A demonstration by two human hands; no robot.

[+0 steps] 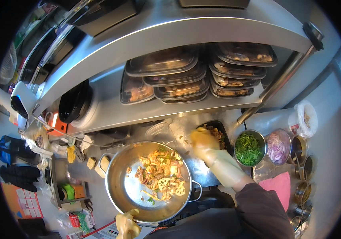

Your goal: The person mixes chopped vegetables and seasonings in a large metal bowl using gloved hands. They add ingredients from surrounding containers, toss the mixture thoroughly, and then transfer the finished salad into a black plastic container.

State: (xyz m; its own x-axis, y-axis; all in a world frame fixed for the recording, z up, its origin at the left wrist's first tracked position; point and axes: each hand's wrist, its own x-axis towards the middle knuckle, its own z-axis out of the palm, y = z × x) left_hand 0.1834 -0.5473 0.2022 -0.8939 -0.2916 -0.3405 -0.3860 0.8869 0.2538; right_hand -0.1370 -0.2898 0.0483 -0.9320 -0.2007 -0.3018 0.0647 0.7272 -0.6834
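A wide stainless-steel basin (119,191) with two loop handles stands before me, with mixed cooked food (164,176), including lotus root slices, heaped on its right side. My left hand (127,225), in a translucent glove, grips the basin's near rim with the thumb over the edge. My right hand (205,142), gloved and blurred by motion, is over the left side of a black plastic tray (224,131). Food shows in that tray beyond the fingers. Whether the right fingers hold anything is hidden by blur.
Lidded food trays (182,86) are stacked on the steel shelf (110,110) above the counter. Chopped greens (249,148) and sliced red onion (278,146) fill round containers at right. Close by lie a pink cloth (278,188) and a clear plastic lid (161,133).
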